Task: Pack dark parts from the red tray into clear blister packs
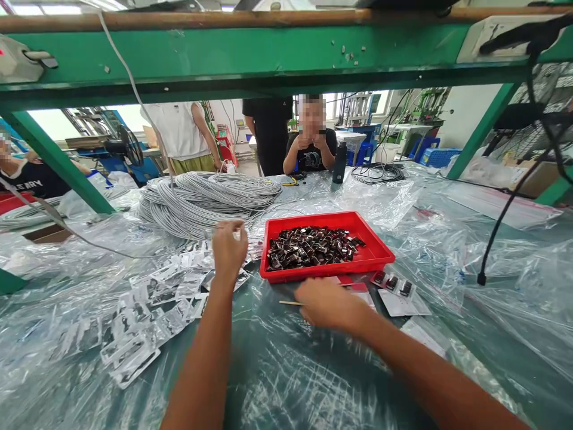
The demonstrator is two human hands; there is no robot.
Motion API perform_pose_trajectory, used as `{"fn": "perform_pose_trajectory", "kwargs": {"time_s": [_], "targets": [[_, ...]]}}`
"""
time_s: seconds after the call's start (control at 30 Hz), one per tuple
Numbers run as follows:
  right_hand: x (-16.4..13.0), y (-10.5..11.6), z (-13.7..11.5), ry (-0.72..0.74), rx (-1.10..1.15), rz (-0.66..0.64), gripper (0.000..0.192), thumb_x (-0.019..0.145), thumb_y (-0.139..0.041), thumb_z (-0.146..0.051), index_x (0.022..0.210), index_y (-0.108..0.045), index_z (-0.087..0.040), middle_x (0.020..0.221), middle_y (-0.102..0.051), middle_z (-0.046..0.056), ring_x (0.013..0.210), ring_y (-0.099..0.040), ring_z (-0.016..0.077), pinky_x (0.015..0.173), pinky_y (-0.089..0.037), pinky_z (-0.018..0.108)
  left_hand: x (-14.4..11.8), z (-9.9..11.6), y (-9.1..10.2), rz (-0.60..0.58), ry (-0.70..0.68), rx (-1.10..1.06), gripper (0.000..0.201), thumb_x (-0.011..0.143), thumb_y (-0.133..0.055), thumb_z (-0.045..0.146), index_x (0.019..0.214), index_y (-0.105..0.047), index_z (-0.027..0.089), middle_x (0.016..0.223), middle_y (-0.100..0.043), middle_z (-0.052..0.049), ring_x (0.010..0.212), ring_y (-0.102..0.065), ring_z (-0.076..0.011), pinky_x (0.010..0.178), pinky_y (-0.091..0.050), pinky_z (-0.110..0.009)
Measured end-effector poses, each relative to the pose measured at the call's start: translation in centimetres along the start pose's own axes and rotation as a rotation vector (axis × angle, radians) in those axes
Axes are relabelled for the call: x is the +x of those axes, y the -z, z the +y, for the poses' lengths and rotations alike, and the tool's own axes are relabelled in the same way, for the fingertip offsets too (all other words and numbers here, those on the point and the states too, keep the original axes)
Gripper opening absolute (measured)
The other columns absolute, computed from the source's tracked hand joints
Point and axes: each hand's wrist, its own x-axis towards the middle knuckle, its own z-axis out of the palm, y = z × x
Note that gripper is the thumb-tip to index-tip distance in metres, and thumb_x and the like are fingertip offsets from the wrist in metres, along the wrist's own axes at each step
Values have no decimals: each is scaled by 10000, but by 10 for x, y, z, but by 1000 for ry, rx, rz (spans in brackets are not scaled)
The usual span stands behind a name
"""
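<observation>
My left hand (pixel 229 251) is raised over the plastic packets, left of a red tray (pixel 326 275). Its fingers are bent together, and whatever they may hold is hidden. My right hand (pixel 324 303), slightly blurred, is closed around a thin pale stick (pixel 290 303) in front of the tray. The tray holds a heap of small dark shiny pieces (pixel 308 248). Many clear blister packets (pixel 143 322) lie spread on the left. To the right of my right hand is a blister pack (pixel 398 289) with several dark pieces inside.
Clear plastic sheeting (pixel 447 263) covers the green table. A big coil of grey cable (pixel 201 200) lies behind my left hand. A dark bottle (pixel 339 164) and a black cable coil (pixel 378 173) stand farther back. A green beam (pixel 268 54) crosses overhead. A person (pixel 311 149) sits opposite.
</observation>
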Motion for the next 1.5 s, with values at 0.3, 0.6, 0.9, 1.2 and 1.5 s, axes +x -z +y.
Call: {"fn": "perform_pose_trajectory", "kwargs": {"time_s": [0.3, 0.6, 0.9, 1.2, 1.5], "targets": [[-124, -45, -39, 108, -390, 68, 151, 823, -654, -181, 974, -647, -166, 861, -667, 90, 657, -646, 228, 487, -422, 307, -92, 103, -49, -809, -709, 78, 181, 860, -582, 217, 991, -691, 156, 1129, -631, -131, 1077, -572, -279, 943, -480, -401], [-217, 16, -7, -149, 265, 332, 191, 957, -450, -202, 944, -626, -273, 829, -649, 52, 685, -637, 170, 607, -461, 280, -153, 65, -40, -828, -637, 251, 303, 884, -449, 43, 1102, -619, 164, 1325, -567, -155, 1226, -535, -264, 1012, -464, -417], [-121, 15, -14, -196, 1417, 497, 570, 856, -503, -687, 568, -557, -199, 477, -275, -64, 430, -218, 92, 435, -188, 258, -155, 25, 14, -766, -412, 78, 466, 762, -731, 383, 1167, -593, 197, 1139, -582, -114, 1100, -550, -297, 960, -469, -441], [31, -58, -20, -168, 1646, 523, 522, 741, -584, -632, 481, -411, -213, 405, -215, -105, 351, -179, 46, 382, -124, 221, -174, 10, -6, -677, -129, -87, 385, 668, -750, 309, 1001, -621, 164, 1003, -626, -93, 980, -605, -283, 860, -481, -405], [33, -71, -21, -175, 1518, 483, 441, 800, -520, -547, 532, -438, -207, 451, -264, -83, 409, -188, 67, 424, -131, 242, -170, 15, -10, -615, 63, -152, 355, 579, -798, 252, 875, -618, 181, 865, -664, -54, 862, -643, -272, 726, -466, -341]]}}
